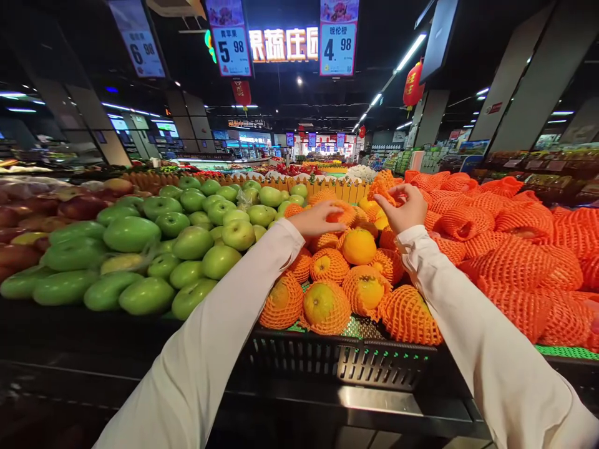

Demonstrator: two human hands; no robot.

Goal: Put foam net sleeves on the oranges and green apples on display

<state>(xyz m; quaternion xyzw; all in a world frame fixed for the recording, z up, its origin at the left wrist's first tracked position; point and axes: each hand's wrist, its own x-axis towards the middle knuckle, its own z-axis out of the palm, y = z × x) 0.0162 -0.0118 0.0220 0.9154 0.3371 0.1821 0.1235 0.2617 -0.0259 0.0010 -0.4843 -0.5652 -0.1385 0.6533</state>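
Observation:
My left hand (321, 219) reaches over the pile of oranges, its thumb and fingers curved round an orange in a foam net (345, 214). To its right, my right hand (406, 206) pinches an orange-coloured foam net (384, 183) between thumb and fingers; whether fruit sits inside that net I cannot tell. Just below and between both hands lies a bare orange (359, 246). Several netted oranges (326, 305) surround it, some with their tops showing through the mesh.
Green apples (191, 242) are heaped on the left, with red apples (23, 218) beyond them. Red-netted fruit (510, 255) is piled on the right. A black slatted basket edge (299, 355) runs along the front. Behind stands a low wooden fence (341, 187); price signs (339, 43) hang overhead.

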